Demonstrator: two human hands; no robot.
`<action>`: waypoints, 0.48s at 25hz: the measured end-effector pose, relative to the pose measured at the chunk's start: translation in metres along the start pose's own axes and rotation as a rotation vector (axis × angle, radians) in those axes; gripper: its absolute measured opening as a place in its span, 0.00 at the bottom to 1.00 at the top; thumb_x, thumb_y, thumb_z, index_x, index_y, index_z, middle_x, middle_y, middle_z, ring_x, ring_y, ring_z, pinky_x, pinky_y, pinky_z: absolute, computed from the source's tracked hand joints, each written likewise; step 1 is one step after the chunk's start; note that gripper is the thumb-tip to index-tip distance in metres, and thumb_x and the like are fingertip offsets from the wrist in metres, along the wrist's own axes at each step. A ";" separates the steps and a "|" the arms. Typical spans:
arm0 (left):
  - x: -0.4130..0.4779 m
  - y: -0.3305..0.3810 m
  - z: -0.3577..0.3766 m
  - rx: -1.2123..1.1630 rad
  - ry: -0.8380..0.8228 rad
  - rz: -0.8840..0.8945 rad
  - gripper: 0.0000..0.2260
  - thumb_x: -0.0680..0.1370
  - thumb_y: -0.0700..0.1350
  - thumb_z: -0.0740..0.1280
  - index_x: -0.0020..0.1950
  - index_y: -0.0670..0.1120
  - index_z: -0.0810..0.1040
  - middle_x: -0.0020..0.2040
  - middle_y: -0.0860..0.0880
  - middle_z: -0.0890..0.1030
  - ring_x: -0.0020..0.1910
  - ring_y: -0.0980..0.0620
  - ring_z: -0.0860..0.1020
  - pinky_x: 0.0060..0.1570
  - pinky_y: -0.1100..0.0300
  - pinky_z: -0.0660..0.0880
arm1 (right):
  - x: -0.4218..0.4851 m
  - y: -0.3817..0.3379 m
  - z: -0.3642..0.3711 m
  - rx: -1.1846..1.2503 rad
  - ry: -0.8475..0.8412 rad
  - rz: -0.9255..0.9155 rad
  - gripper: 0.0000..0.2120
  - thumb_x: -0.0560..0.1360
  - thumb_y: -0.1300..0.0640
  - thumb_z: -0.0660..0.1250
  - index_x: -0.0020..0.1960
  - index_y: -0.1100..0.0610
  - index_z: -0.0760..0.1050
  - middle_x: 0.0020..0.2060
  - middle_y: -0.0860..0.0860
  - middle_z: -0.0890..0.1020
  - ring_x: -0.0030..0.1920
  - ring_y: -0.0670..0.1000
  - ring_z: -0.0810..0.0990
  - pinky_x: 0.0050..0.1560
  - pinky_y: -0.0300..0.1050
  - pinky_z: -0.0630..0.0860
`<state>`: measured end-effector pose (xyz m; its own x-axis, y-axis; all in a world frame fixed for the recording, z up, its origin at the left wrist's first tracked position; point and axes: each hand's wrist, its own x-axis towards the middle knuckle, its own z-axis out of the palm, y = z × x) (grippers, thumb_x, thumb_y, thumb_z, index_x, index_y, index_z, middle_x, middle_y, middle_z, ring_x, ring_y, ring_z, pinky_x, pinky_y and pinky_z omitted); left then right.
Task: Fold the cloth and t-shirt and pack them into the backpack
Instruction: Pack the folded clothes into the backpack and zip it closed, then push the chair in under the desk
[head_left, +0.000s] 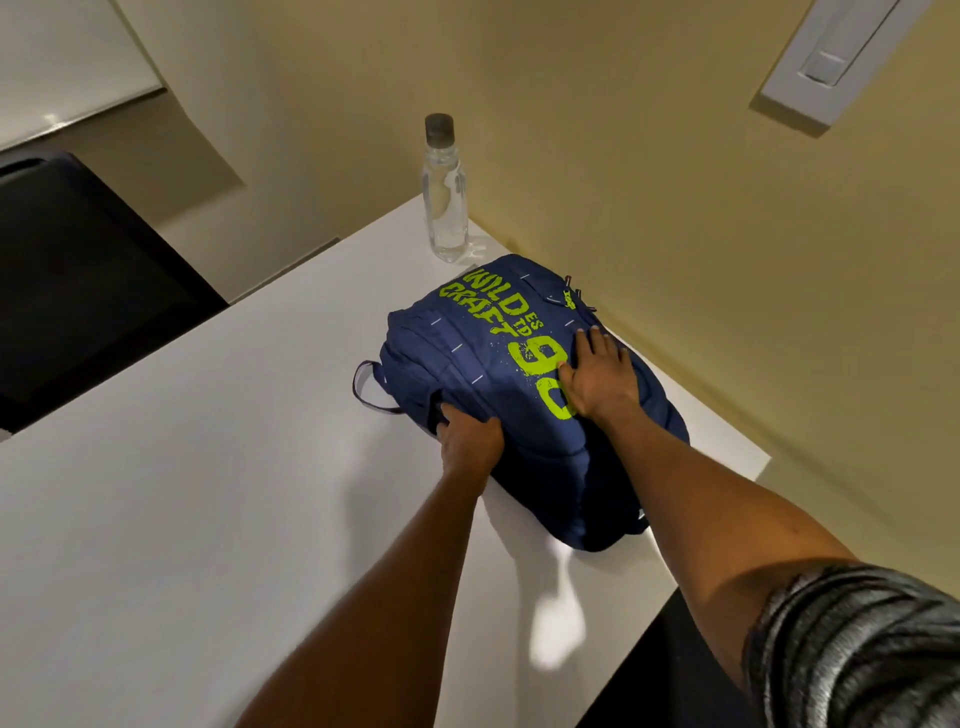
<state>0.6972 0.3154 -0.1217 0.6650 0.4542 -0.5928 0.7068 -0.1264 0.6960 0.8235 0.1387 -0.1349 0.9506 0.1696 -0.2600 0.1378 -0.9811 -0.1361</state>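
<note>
A navy backpack (483, 343) with neon green lettering lies flat on the white table (208, 493), its front face up and its carry loop pointing left. My left hand (470, 434) grips the near left edge of the backpack, fingers curled into the fabric. My right hand (602, 371) rests flat on top of the backpack over the green print, fingers spread. No cloth or t-shirt is visible anywhere on the table; whether they are inside the backpack cannot be told.
A clear plastic bottle (444, 192) with a grey cap stands upright at the table's far corner, just behind the backpack. A yellow wall runs along the table's right side. A black chair (78, 291) sits beyond the table's left edge.
</note>
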 end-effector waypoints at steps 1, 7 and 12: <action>-0.008 -0.005 -0.004 0.071 -0.010 0.066 0.31 0.79 0.46 0.67 0.80 0.43 0.58 0.76 0.37 0.66 0.72 0.34 0.69 0.71 0.40 0.70 | -0.012 -0.004 -0.001 -0.002 0.011 -0.010 0.33 0.85 0.43 0.51 0.84 0.58 0.51 0.83 0.59 0.55 0.82 0.60 0.56 0.81 0.62 0.53; -0.050 -0.049 -0.037 0.277 -0.015 0.219 0.28 0.81 0.47 0.66 0.79 0.42 0.63 0.75 0.38 0.68 0.73 0.37 0.70 0.71 0.44 0.70 | -0.086 -0.040 0.000 -0.047 0.044 -0.072 0.31 0.85 0.42 0.50 0.83 0.58 0.54 0.83 0.59 0.57 0.82 0.60 0.58 0.81 0.62 0.54; -0.080 -0.107 -0.080 0.520 0.001 0.214 0.30 0.84 0.50 0.63 0.82 0.42 0.56 0.83 0.42 0.58 0.79 0.39 0.65 0.74 0.46 0.66 | -0.152 -0.080 0.020 -0.152 0.087 -0.194 0.30 0.85 0.43 0.52 0.82 0.57 0.56 0.80 0.59 0.62 0.80 0.60 0.60 0.80 0.61 0.56</action>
<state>0.5490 0.3632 -0.1169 0.8064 0.3716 -0.4601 0.5825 -0.6337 0.5090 0.6626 0.1932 -0.1032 0.9218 0.3535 -0.1592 0.3536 -0.9350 -0.0281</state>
